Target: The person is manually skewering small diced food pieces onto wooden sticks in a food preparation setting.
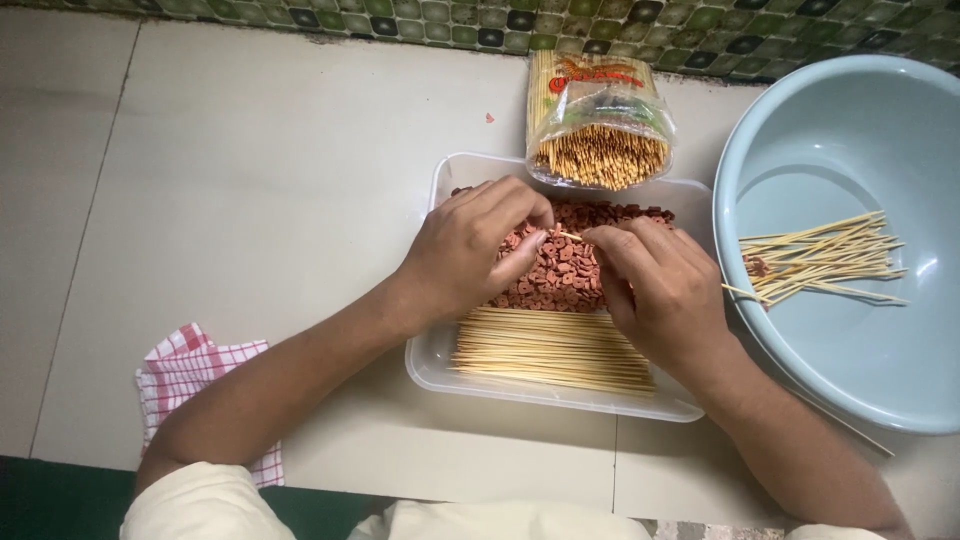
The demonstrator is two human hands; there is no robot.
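Both hands meet over the tray: left hand and right hand each pinch 1 skewer above red slices. Finished skewers lie in the basin at 3 o'clock; many bare sticks remain.

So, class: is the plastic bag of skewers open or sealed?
Open: the plastic bag lies on its side with bare skewer tips sticking out its mouth.

Clear plastic skewer packet, yellow-red label, open end toward tray
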